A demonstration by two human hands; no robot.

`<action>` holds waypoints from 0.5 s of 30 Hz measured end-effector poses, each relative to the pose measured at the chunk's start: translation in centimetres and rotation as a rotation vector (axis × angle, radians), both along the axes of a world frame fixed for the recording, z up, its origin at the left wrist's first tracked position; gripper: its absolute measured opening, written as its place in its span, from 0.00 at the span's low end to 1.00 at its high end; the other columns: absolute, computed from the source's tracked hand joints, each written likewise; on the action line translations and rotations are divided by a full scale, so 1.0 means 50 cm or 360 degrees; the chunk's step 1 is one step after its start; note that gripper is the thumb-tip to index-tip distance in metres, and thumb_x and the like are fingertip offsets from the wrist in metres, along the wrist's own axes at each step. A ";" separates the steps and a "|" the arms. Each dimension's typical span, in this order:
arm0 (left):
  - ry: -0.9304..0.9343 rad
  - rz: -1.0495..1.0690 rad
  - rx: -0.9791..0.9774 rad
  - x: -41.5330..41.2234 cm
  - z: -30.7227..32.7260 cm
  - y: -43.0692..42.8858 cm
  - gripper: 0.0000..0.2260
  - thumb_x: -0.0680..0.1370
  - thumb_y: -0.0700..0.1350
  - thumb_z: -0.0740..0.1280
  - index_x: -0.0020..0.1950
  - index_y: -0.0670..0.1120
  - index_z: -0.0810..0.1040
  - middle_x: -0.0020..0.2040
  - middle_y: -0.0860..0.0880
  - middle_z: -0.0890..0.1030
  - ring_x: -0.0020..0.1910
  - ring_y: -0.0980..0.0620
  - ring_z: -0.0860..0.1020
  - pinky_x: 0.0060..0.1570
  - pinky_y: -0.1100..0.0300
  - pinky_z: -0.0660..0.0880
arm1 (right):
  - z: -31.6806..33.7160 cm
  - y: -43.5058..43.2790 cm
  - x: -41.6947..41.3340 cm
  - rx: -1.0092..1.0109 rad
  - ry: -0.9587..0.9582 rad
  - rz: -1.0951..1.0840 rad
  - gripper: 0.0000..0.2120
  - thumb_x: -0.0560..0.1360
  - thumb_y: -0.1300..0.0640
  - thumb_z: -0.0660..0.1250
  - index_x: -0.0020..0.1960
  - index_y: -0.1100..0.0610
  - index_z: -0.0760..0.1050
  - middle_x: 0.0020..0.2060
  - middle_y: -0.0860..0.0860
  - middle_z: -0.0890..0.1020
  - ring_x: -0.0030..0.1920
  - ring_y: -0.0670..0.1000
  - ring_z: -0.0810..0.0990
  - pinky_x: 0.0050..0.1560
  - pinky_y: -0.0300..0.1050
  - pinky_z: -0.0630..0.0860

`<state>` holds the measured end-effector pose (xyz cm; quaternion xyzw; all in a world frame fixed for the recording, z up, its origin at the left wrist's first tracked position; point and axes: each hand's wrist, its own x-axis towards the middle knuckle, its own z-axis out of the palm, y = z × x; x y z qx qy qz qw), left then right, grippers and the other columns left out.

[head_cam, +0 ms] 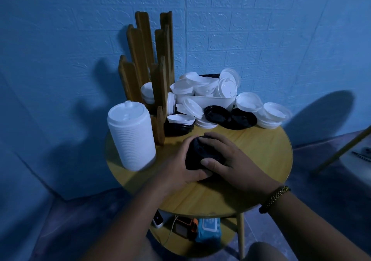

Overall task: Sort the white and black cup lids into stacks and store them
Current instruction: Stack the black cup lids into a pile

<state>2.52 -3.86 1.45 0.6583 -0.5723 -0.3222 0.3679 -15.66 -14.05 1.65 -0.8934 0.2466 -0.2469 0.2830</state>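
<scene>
Black plastic cup lids, nested in a short stack, sit at the middle of the round yellow wooden table, gripped between both hands. The left hand wraps the stack's left side, fingers curled round its far rim and thumb tucked at the near edge. The right hand lies over the top and right side, fingers curled over the far edge and thumb pressed on the near side. A braided dark-and-yellow bracelet circles the right wrist.

Right of the hands the tabletop is bare up to its right rim, and a bare strip follows the front rim under the forearms. A tall stack of white plastic lids stands upright near the left rim, close to the left hand but apart from it. Behind it, at the back left, stands a wooden holder of upright slats, with a few white lids in one slot. Along the back rim a white rectangular tray is heaped with white lids. In front of it loose white lids and two loose black lids overlap. A small pile of white lids sits at the back right rim.
</scene>
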 end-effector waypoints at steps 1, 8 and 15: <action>-0.0033 0.0004 0.0011 0.000 0.001 0.000 0.40 0.72 0.60 0.77 0.75 0.73 0.55 0.69 0.59 0.72 0.66 0.54 0.74 0.62 0.47 0.77 | 0.001 0.002 0.001 0.0013 -0.0020 -0.0002 0.29 0.75 0.32 0.63 0.73 0.40 0.67 0.73 0.34 0.63 0.72 0.38 0.63 0.72 0.48 0.67; -0.0370 -0.0037 0.0159 -0.005 0.006 0.002 0.43 0.76 0.62 0.71 0.80 0.63 0.44 0.74 0.53 0.68 0.61 0.55 0.71 0.51 0.58 0.72 | 0.010 0.017 0.006 -0.0048 0.0059 -0.0100 0.34 0.75 0.34 0.64 0.77 0.44 0.60 0.72 0.38 0.65 0.70 0.40 0.65 0.70 0.47 0.68; -0.0354 0.0011 0.0138 -0.010 0.003 0.010 0.43 0.76 0.61 0.71 0.81 0.61 0.46 0.73 0.53 0.70 0.58 0.57 0.71 0.45 0.63 0.70 | 0.019 0.031 0.029 -0.0023 0.0104 -0.0233 0.35 0.76 0.38 0.67 0.78 0.48 0.61 0.71 0.41 0.64 0.68 0.45 0.66 0.68 0.51 0.70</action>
